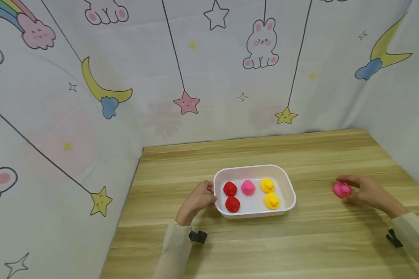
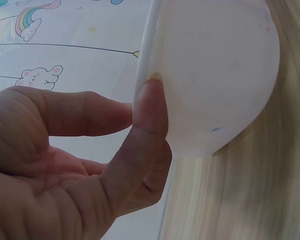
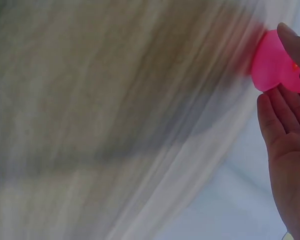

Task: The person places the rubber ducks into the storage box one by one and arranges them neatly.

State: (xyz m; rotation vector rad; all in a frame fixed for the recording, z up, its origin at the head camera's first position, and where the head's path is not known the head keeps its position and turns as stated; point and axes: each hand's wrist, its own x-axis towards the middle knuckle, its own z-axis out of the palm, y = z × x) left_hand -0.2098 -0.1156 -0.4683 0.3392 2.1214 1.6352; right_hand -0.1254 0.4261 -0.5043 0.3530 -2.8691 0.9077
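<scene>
At its left end, the white plastic tray (image 1: 289, 197) is pinched by my left hand (image 1: 197, 200). The left wrist view shows the thumb and a finger (image 2: 151, 107) at the tray's rim, with the other fingers curled beneath. Inside sit two red toys (image 1: 232, 204), one pink rubber duck (image 1: 248, 187) and two yellow rubber ducks (image 1: 272, 201). Off to the right, my right hand (image 1: 369, 192) holds another pink rubber duck (image 1: 342, 190) between thumb and fingers. That duck appears at the right edge of the right wrist view, its eye visible.
A wood-grain table (image 1: 321, 248) lies under everything. White fabric walls (image 1: 223, 69) printed with rabbits, stars and moons close off its back and both sides. Small black devices (image 1: 198, 236) are worn at the wrists.
</scene>
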